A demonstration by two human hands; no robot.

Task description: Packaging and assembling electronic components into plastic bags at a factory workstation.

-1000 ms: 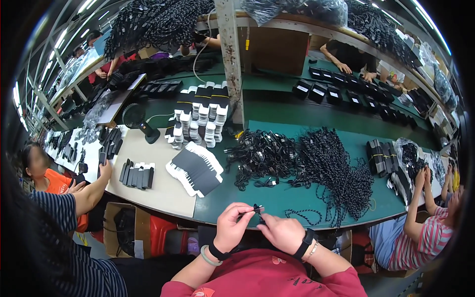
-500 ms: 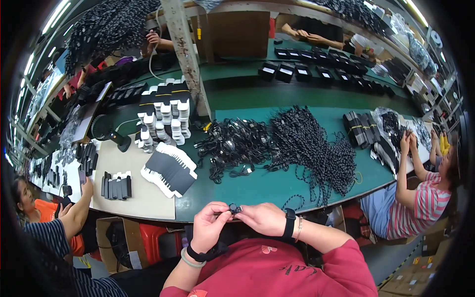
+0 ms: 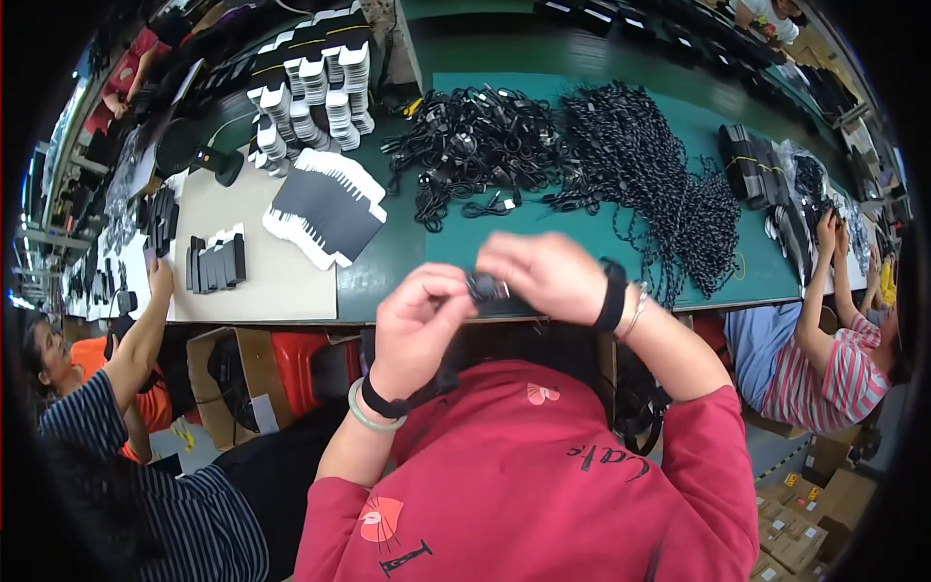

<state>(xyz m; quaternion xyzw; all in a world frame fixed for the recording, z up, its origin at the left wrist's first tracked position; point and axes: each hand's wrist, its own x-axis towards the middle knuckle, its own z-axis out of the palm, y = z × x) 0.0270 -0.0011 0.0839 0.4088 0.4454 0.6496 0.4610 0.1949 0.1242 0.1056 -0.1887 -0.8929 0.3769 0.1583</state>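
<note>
Cable [image 3: 482, 286]: probably light, bendy, not fragile; best pinched mid-bundle. Looks small, black, pale glint on its right, though blur hides detail. It's between both hands at the bench [image 3: 378, 274] edge. Left hand [image 3: 422, 318]: thumb and fingers pinched on it. Right hand [image 3: 551, 276]: fingers curled against it, can't tell if gripping.

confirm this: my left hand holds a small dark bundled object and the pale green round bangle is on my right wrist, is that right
Not quite: the pale green round bangle is on your left wrist, as the head view shows. Your left hand does hold the small dark bundled object.
</note>
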